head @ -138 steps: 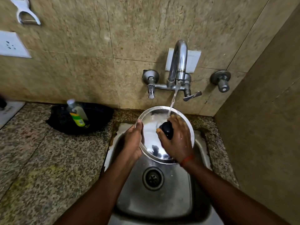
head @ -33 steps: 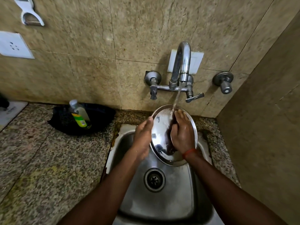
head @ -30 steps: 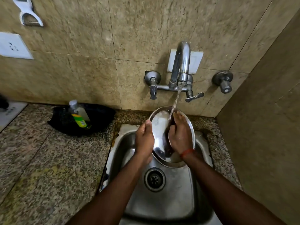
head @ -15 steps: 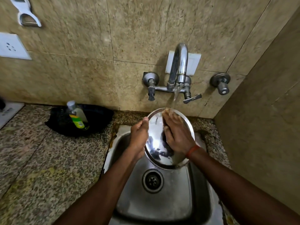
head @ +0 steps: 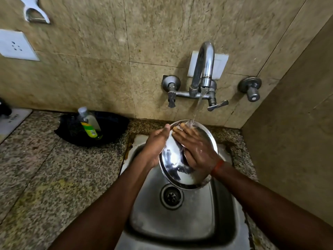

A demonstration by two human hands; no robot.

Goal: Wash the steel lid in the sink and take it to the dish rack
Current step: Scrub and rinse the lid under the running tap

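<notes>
1. Head view: sink (head: 182, 222), steel, set in granite counter (head: 54, 177).
2. Steel lid (head: 173, 159) tilted over sink under tap (head: 203, 69) water.
3. Left hand (head: 155, 145) clamped on lid's left rim.
4. Right hand (head: 196, 150) flat, fingers spread, pressed on lid face.

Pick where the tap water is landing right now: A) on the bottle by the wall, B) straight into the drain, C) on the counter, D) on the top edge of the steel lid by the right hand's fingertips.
D: the stream meets the steel lid at its upper rim, beside the right hand.
</notes>
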